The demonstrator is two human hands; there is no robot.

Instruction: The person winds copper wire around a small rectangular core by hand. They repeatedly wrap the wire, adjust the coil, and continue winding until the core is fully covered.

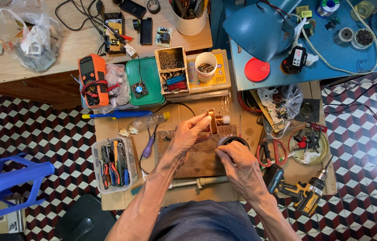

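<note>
Copper coil [215, 120] on its bobbin stands just above the middle of the frame, pinched at its left flange by the fingertips of the left hand [187, 136], which closes narrowly on it. Just below and right, the right hand [241, 164] curls over a dark round ring [233, 140]; its fingers cover the near rim, so whether they clamp the ring or only rest on it cannot be told. Both sit on a brown wooden board [197, 163] laid on cardboard. Clutter hems the hands in: a purple-handled screwdriver [149, 146] just left of the left wrist, a clear tray of pliers [113, 164] further left, red-handled scissors [272, 151] and a round tin of small parts [309, 145] to the right, a yellow cordless drill [302, 192] at lower right. Above the coil lie a green lid with a small fan [143, 82], a wooden box of screws [172, 70], a white cup [206, 66] and an orange multimeter [92, 79]. A blue lamp shade [259, 29] hangs over the upper right and hides the bench beneath it. A blue plastic stool [5, 183] is cut off at the left edge. What lies in the plastic bag [25, 38] at upper left is hard to make out.
</note>
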